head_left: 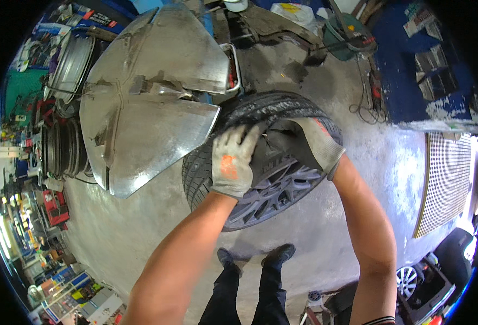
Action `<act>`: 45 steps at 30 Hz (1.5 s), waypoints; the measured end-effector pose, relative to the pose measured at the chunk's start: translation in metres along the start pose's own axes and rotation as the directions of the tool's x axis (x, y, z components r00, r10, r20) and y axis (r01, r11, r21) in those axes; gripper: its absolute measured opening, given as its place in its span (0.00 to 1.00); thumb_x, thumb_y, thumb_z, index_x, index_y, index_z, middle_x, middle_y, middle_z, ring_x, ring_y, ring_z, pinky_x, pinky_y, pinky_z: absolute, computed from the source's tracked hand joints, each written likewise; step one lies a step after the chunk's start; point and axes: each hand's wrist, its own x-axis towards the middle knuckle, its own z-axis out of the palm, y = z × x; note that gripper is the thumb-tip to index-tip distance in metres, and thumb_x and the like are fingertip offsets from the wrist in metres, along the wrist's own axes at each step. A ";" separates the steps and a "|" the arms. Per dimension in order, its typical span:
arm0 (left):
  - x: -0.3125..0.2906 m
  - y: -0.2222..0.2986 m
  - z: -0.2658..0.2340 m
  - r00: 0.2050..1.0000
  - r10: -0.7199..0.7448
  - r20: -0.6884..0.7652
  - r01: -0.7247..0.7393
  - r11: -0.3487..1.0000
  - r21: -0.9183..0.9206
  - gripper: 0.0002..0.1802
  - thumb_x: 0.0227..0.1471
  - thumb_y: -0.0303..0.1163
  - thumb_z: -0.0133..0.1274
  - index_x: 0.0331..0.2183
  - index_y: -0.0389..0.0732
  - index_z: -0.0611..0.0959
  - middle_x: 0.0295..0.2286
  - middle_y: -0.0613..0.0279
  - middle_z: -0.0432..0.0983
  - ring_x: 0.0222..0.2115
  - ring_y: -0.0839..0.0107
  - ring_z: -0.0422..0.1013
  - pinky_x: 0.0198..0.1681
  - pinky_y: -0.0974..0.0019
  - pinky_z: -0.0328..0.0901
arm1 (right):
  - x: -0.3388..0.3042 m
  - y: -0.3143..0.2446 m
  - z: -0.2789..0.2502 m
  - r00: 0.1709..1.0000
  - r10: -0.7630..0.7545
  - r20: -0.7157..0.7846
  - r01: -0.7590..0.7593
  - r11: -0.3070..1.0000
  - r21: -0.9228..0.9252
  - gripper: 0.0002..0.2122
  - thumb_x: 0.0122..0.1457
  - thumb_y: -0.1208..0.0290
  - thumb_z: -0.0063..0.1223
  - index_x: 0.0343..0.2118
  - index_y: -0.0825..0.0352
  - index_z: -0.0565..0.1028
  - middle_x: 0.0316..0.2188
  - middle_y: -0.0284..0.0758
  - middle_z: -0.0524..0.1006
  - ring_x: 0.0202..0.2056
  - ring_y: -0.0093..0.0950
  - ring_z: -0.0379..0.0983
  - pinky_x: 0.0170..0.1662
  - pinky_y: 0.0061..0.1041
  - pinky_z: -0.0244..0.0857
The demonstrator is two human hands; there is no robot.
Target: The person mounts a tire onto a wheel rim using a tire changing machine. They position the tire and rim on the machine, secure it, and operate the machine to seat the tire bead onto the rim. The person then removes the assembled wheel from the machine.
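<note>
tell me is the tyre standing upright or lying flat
Upright: the tyre stands on its tread on the concrete floor, gripped on top by the left hand and right hand.

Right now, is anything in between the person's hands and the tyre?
Nothing visible. Both gloved hands already rest on the tyre: the left hand lies over its tread and sidewall, the right hand grips its upper edge. Only the gloves lie between skin and rubber. The big metal guard stands to the left, beside the tyre.
</note>
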 end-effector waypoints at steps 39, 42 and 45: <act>0.001 0.004 -0.004 0.953 -0.147 0.264 0.221 0.935 -0.278 0.23 0.55 0.30 0.48 0.52 0.47 0.84 0.54 0.50 0.75 0.54 0.47 0.71 0.57 0.48 0.67 | 0.202 0.008 -0.004 0.860 0.464 -0.213 0.038 0.357 0.933 0.24 0.74 0.59 0.38 0.64 0.70 0.71 0.62 0.40 0.73 0.61 0.33 0.70 0.67 0.31 0.61; 0.003 0.010 -0.003 0.951 -0.163 0.264 0.251 0.904 -0.347 0.23 0.56 0.29 0.46 0.52 0.48 0.83 0.54 0.50 0.76 0.54 0.48 0.72 0.59 0.49 0.67 | 0.168 -0.106 0.022 0.931 0.022 -0.364 0.194 0.816 0.544 0.18 0.72 0.70 0.45 0.60 0.73 0.74 0.58 0.40 0.76 0.58 0.29 0.72 0.64 0.29 0.64; 0.009 0.009 -0.003 0.929 -0.217 0.298 0.344 0.804 -0.485 0.19 0.67 0.36 0.42 0.51 0.41 0.83 0.56 0.47 0.75 0.57 0.49 0.70 0.64 0.53 0.63 | 0.150 -0.216 0.072 0.906 -0.187 -0.380 0.188 0.982 -0.034 0.15 0.68 0.76 0.54 0.55 0.73 0.77 0.49 0.42 0.82 0.50 0.30 0.78 0.55 0.31 0.70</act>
